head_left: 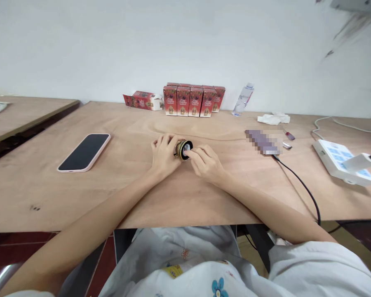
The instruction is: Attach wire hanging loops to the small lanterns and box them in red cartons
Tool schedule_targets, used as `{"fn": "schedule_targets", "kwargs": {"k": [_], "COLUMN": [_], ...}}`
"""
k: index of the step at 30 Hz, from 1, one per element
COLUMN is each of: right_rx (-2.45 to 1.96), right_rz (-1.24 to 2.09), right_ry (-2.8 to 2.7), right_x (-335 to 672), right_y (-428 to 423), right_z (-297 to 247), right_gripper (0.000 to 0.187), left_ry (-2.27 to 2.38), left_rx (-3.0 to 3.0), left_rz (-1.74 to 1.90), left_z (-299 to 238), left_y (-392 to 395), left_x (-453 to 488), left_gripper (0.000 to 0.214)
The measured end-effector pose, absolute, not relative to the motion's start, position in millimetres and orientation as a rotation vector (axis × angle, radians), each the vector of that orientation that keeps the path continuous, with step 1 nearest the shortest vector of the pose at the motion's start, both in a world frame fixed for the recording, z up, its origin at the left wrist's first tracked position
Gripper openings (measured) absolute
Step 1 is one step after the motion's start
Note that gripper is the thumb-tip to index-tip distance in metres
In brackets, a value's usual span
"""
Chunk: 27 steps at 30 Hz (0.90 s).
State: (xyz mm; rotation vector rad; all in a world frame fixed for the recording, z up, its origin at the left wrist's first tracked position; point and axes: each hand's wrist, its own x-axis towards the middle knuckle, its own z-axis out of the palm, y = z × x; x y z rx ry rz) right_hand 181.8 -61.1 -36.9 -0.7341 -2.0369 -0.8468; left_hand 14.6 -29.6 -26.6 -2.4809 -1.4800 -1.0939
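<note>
A small black-and-gold lantern (pixel 181 150) lies on its side on the wooden table, its round dark base turned toward the right. My left hand (pixel 165 153) is wrapped around its body and steadies it against the tabletop. From the right, my right hand (pixel 206 161) reaches in with bent, closed fingers, and the fingertips are at the hollow of the base. Something pale shows inside that hollow. Whatever the right fingertips may pinch is too small and too covered to make out.
Several upright red boxes (pixel 183 101) stand by the wall, with an opened red box (pixel 144 100) lying beside them. A leaning water bottle (pixel 243 99), tissue (pixel 273 119), corded phone (pixel 262 142) and white power strip (pixel 343 161) are rightward. A pink-edged phone (pixel 85 152) lies left.
</note>
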Motion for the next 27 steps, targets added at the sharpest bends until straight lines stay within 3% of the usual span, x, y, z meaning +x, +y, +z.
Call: {"fn": "schedule_targets", "kwargs": {"k": [9,27], "right_rx": [-0.654,-0.651], "right_rz": [-1.179,-1.147], "right_ry": [-1.972,-1.977], "right_x": [175.3,172.8], "right_y": [-66.0,-67.9], "right_z": [-27.7,-27.7], "right_gripper": [0.017,0.019], "left_ry": [-1.442,-1.228], "left_rx": [-2.464,-2.428], "left_rz": [-1.055,-1.115], "left_z": [-26.6,-31.4], "left_y": [-30.3,-26.2], "left_x": [14.3,11.7], "left_gripper": [0.034,0.035]}}
